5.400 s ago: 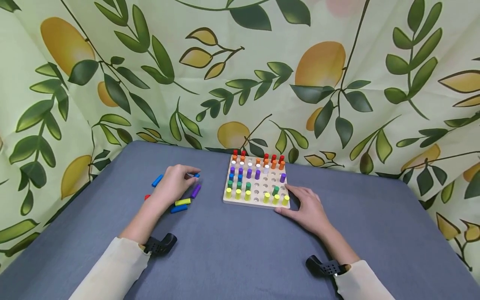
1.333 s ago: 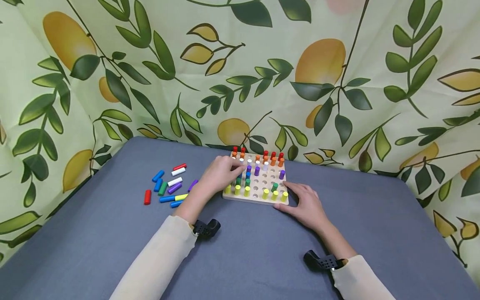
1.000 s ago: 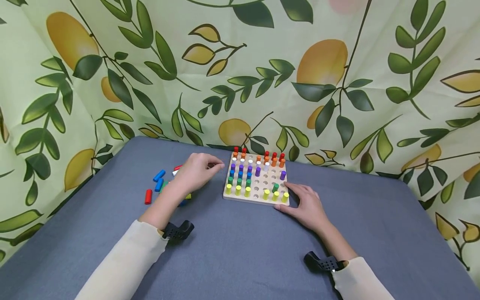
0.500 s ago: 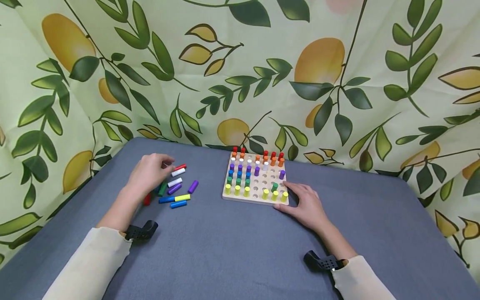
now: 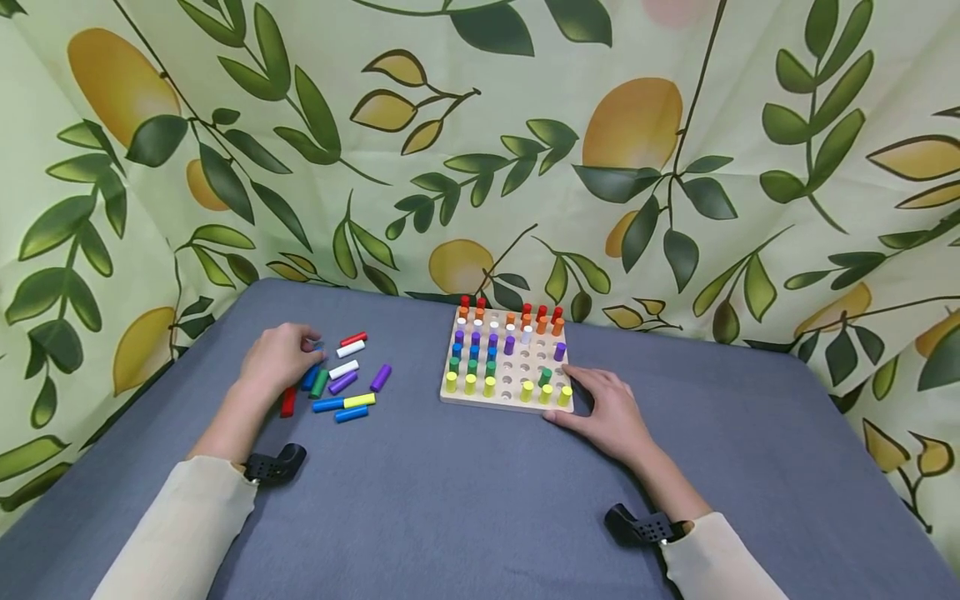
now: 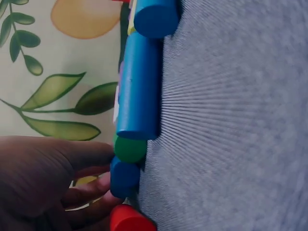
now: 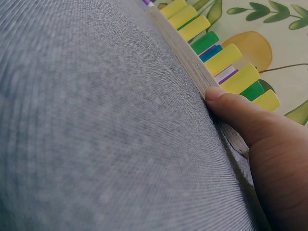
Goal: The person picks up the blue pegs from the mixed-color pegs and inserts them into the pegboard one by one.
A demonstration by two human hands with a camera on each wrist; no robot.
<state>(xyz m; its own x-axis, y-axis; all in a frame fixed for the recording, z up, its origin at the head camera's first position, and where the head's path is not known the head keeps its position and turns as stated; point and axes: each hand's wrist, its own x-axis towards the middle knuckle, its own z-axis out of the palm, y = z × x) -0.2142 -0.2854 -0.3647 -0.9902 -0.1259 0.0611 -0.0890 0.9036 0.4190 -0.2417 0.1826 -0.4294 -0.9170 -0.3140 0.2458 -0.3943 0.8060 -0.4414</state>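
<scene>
My left hand (image 5: pixel 276 360) is at the left of the loose pegs, its thumb and fingers pinching a blue peg (image 5: pixel 318 350). In the left wrist view its fingertips are partly hidden behind the pegs. A red peg (image 5: pixel 288 402), a green peg (image 5: pixel 318 383) and another blue peg (image 5: pixel 310 377) lie close beside it. With my right hand (image 5: pixel 611 414) I hold the near right corner of a wooden pegboard (image 5: pixel 480 400), thumb on its front edge (image 7: pixel 211 94). Rows of red, orange, white, purple, blue, green and yellow pegs stand upright in the board, with bare holes towards its right half.
More loose pegs lie between the left hand and the board: white (image 5: pixel 351 349), purple (image 5: pixel 381 377), yellow (image 5: pixel 359 401) and blue (image 5: pixel 352 414). A grey cloth (image 5: pixel 450 500) covers the table. Behind it hangs a leaf-patterned curtain (image 5: pixel 480 125).
The left hand has let go of a purple peg in the board, gone back left to the loose pegs and taken a blue one. Blue and purple pegs were added; the right hand stays at the corner.
</scene>
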